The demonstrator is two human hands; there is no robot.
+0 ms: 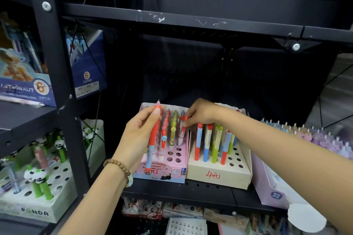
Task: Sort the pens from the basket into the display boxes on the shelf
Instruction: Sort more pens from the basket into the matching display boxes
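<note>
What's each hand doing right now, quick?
Left hand: holds a red pen by the pink box.
Right hand: pinches a standing pen in that box.

A tall dark bay lies open between the upper shelf beam [191,19] and the pink display box [172,174] and cream display box [219,176], walled at left by the black upright post [57,63] and hemmed at right by the lilac box [271,192] just beside the cream one. Standing pens [215,143] fill both boxes' back rows; open holes [178,154] show in front. The left grip [137,135] with its red pen [153,137] screens the pink box's left columns, and the right grip [200,113], pinching a red-capped pen [183,126], crosses both boxes' backs.
</note>
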